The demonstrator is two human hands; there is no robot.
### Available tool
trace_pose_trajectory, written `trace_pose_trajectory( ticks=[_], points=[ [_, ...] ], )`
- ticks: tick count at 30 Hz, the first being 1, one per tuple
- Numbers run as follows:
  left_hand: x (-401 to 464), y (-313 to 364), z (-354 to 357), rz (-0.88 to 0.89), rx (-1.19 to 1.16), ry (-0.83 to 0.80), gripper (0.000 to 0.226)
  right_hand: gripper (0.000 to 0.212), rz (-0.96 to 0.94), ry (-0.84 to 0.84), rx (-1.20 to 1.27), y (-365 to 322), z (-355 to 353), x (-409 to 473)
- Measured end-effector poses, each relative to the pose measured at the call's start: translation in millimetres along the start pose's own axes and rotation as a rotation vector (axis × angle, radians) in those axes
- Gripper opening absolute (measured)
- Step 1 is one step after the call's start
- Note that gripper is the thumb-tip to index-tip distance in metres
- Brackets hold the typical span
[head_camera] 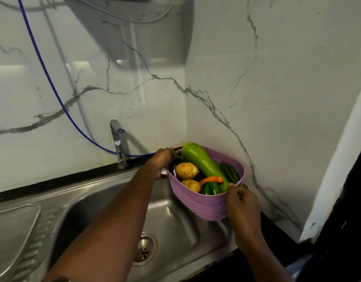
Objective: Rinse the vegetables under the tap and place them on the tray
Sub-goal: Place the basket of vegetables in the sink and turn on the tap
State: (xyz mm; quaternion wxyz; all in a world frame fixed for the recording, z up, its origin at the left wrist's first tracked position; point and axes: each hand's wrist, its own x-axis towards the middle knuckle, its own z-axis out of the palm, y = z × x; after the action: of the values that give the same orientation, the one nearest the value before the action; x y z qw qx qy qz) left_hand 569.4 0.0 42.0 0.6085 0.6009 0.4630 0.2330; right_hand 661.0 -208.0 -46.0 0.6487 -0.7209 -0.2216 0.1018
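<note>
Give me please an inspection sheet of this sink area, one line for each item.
Surface: steel sink, dry-looking; tap shows no water.
Job's things: purple basket over the sink's right corner, holding a gourd, two potatoes, dark green vegetables and an orange peeler; no tray seen.
Clutter: nothing seen.
Grippers: left hand and right hand grip the basket rim.
Cables: blue hose runs behind the tap.
Surroundings: marble wall.

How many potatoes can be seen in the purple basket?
2. One potato lies near the left rim of the basket, against the long green gourd; the other potato lies just below it. More may be hidden underneath.
</note>
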Motion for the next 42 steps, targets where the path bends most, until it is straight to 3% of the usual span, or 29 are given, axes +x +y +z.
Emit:
trace_pose_trajectory(
  ticks=[4, 12, 17, 20, 25, 31, 42],
  points=[
    [-2.8, -33.4, -51.7, -0.011, -0.007, 0.113, 0.034, 0.038, -0.031, -0.059, -0.063, -16.2, 14.5, 1.6],
    [-36.5, -91.6, -157.0, -0.156, -0.417, 0.265, 0.066, 0.031, 0.084, -0.325, -0.031, -3.1, 113.6, 6.7],
    [5.3, -161.4, -206.7, -0.118, -0.343, 0.409, 0.078, 0.026, 0.265, -0.587, 0.035, 10.2, 161.9, 6.9],
    [1.4, -180.8, -202.9, -0.15, -0.395, 0.413, 0.063, 0.029, 0.353, -0.664, 0.021, 24.4, 182.1, 12.2],
    [-2.8, -205.4, -195.0, -0.297, -0.389, 0.348, 0.076, 0.021, 0.367, -0.665, -0.171, 57.0, 199.7, 30.5],
    [0.8, -194.2, -189.6, -0.23, -0.394, 0.263, 0.06, 0.024, 0.381, -0.713, -0.318, 69.9, 204.5, 39.1],
    [3.0, -204.0, -190.1, -0.274, -0.379, 0.213, 0.059, 0.035, 0.38, -0.784, -0.367, 64.6, 217.2, 35.6]
  ],
)
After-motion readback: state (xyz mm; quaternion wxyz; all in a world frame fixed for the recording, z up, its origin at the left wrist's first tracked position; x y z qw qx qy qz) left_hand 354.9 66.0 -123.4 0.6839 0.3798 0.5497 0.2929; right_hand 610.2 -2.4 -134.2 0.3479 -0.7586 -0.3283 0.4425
